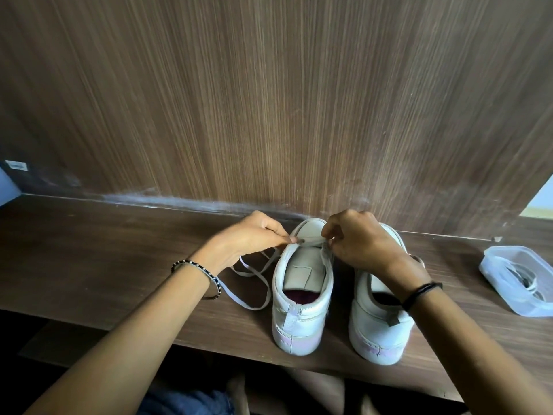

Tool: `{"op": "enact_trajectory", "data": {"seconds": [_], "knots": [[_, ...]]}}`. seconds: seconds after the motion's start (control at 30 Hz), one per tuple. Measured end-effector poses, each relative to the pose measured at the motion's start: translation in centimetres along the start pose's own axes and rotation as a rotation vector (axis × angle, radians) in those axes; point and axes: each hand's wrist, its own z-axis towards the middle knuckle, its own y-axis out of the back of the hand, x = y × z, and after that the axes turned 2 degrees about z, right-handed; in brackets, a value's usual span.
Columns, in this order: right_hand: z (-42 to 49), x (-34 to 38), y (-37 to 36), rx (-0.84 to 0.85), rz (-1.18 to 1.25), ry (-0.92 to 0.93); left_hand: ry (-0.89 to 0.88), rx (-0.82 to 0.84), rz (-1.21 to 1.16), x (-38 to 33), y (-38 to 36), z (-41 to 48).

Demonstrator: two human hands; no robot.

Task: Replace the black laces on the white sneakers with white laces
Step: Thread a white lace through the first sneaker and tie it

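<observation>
Pinching the white lace [294,240] near the front eyelets, the left hand [257,235] held its end shut between thumb and fingertip, while the right hand [359,238] gripped the opposite side, probably the other end, though its fingers hid it. Both sat over the left sneaker [302,292], which pointed away, toe to the wall. Slack looped off to the left across the wooden shelf [89,250]. The other sneaker [378,327] stood just beside, and the plastic tub [517,280] well off right.

Two sneakers [302,295] side by side; container [520,283] right.
</observation>
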Motion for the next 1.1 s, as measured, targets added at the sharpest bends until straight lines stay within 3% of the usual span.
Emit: {"op": "enact_trajectory", "data": {"seconds": [0.33, 0.7, 0.9, 1.1], "knots": [[-0.3, 0.0, 0.4, -0.001, -0.012, 0.034, 0.060, -0.019, 0.040, 0.1, -0.7, 0.0], [0.0, 0.0, 0.4, 0.056, 0.036, 0.063, -0.082, 0.026, -0.010, -0.3, 0.1, -0.5], [0.0, 0.0, 0.0, 0.022, 0.023, 0.055, -0.002, 0.065, 0.109, -0.7, -0.4, -0.4], [-0.1, 0.5, -0.4, 0.023, 0.043, 0.072, 0.109, 0.035, 0.038, -0.7, -1.1, -0.6]]}}
